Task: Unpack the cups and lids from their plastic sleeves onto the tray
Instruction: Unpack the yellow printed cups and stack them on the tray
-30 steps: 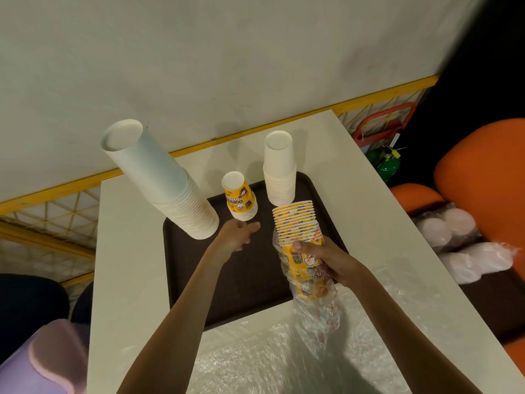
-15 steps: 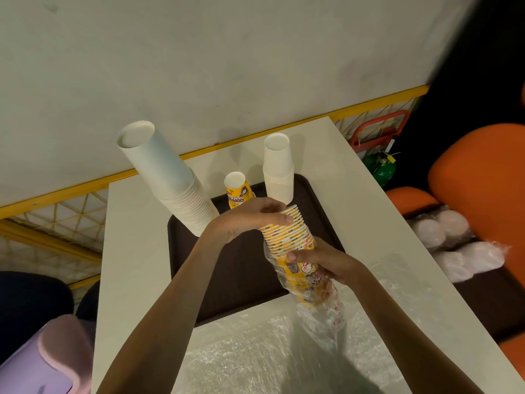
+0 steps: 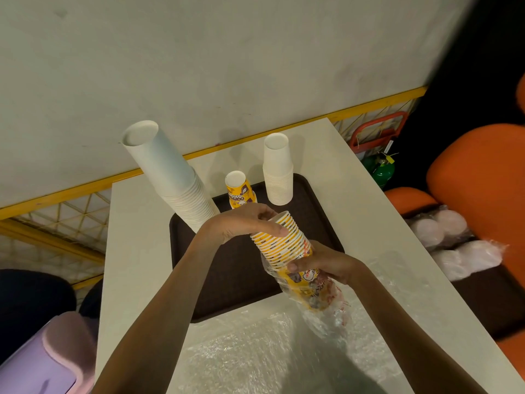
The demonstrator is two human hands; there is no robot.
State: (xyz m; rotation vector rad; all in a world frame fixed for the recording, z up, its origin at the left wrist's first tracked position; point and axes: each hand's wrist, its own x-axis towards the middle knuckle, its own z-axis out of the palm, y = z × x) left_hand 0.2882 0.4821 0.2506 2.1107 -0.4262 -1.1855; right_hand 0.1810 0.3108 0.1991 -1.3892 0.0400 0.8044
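- A white table [image 3: 136,251] stands against a pale wall, with a dark brown tray [image 3: 227,280] on it and crumpled clear plastic [image 3: 255,359] spread over the near end.
- Above the tray's near right part, both hands hold a tilted stack of yellow cups [image 3: 284,243].
- The left hand [image 3: 244,223] curls its fingers and thumb round the bare rim end of the stack, apparently to draw the cups out.
- The right hand [image 3: 326,261] clamps its fingers round the lower end through the plastic sleeve [image 3: 326,302], probably to hold the wrapper back.
- The cups are nested tightly, with yellow-and-white striped rims. The bottom ones show a printed cartoon design through the wrinkled sleeve, whose empty tail hangs loose.
- On the tray stand a tall leaning stack of white cups [image 3: 176,177], a shorter white stack [image 3: 277,174] and a small upturned yellow stack [image 3: 238,189], all unwrapped.
- White lids [image 3: 454,245], still bagged, lie well apart to the right, beside an orange seat.
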